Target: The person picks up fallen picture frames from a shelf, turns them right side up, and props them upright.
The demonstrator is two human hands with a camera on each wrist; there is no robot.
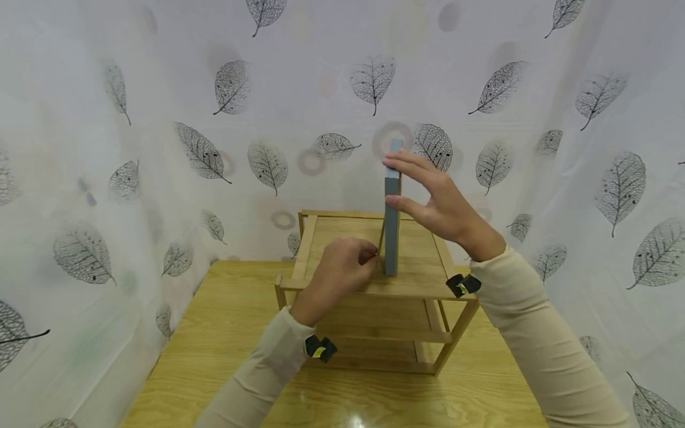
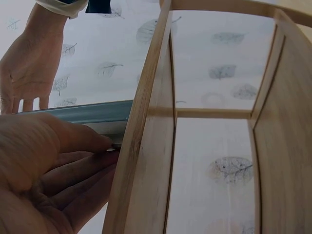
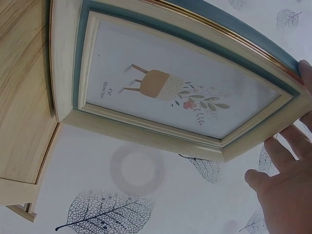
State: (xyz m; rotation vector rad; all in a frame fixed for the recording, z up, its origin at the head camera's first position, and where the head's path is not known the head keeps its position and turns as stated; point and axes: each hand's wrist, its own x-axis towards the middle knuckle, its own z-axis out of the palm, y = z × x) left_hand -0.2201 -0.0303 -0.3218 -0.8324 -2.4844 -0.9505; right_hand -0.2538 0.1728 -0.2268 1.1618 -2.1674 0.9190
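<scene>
A picture frame [image 3: 161,129] stands upright on the top board of a wooden shelf rack [image 1: 342,238]. Its blue-grey edge [image 1: 392,229] faces me in the head view. The right wrist view shows its front, with cream and teal borders around a print of a flower pot. My right hand [image 1: 444,205] steadies the upper near corner with extended fingers, thumb against the blue edge. Low on the frame's left side, my left hand [image 1: 342,267] pinches a small dark piece [image 2: 116,146] between thumb and forefinger; it is mostly hidden by the fingers.
The rack has lower shelves [image 1: 374,318] and stands on a wood-grain table [image 1: 214,356]. Behind and on both sides hangs a white curtain [image 1: 321,53] with a leaf print. Dark bands sit at both wrists.
</scene>
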